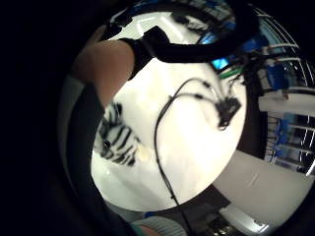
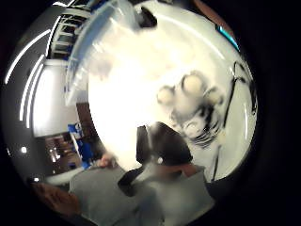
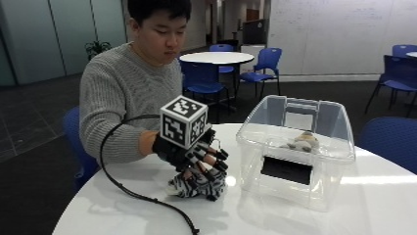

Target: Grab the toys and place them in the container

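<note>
Outside view: person in a grey sweater seated at a round white table [image 3: 338,205]. Gloved right hand [image 3: 196,164] is low over the table surface, at about 9 o'clock from the container, fingers curled downward around a striped black-and-white plush toy, zebra-patterned [image 3: 192,187]. The toy rests on the tabletop under the hand; fingertips wrap its upper side and the end nearest the container. Whether the toy is clear of the table cannot be told from this angle; it looks to be touching.

Clear plastic container [image 3: 296,152], lid off or folded back, stands upright on the table just beside the hand, near but apart from the zebra toy. Inside it, toward the far wall, lies a small pale plush toy [image 3: 303,142]; its kind is too small to make out.

Thumb-side palm view: zebra toy [image 2: 193,110] close beneath the palm, pale rounded feet or muzzle facing the camera, container wall [image 2: 89,47] beyond it across the white table.

Little-finger-side palm view: striped body of the toy [image 1: 118,140] lies on the white table [image 1: 197,147] beside the hand's edge.

Bare hand not seen on any task item.
</note>
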The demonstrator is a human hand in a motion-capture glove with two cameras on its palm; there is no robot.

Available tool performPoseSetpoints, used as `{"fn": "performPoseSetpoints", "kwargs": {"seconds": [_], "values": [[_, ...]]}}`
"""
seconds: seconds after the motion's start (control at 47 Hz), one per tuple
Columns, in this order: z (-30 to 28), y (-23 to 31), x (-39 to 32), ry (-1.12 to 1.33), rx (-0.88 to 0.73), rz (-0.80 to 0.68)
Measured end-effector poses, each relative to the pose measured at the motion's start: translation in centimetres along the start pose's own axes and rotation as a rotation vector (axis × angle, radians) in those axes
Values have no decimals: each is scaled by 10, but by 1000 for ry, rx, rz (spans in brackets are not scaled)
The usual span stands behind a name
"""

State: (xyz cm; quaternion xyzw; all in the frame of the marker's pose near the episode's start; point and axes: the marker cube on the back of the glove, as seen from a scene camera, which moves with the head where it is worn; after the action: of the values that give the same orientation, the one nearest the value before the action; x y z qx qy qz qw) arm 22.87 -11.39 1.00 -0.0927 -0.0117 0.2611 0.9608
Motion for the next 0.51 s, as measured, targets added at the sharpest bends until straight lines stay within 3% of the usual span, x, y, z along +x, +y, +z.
{"fn": "performPoseSetpoints", "kwargs": {"seconds": [0.106, 0.213, 0.51], "values": [[50, 8, -7, 13, -74, 0], [81, 4, -8, 72, -26, 59], [87, -4, -11, 108, 25, 107]]}}
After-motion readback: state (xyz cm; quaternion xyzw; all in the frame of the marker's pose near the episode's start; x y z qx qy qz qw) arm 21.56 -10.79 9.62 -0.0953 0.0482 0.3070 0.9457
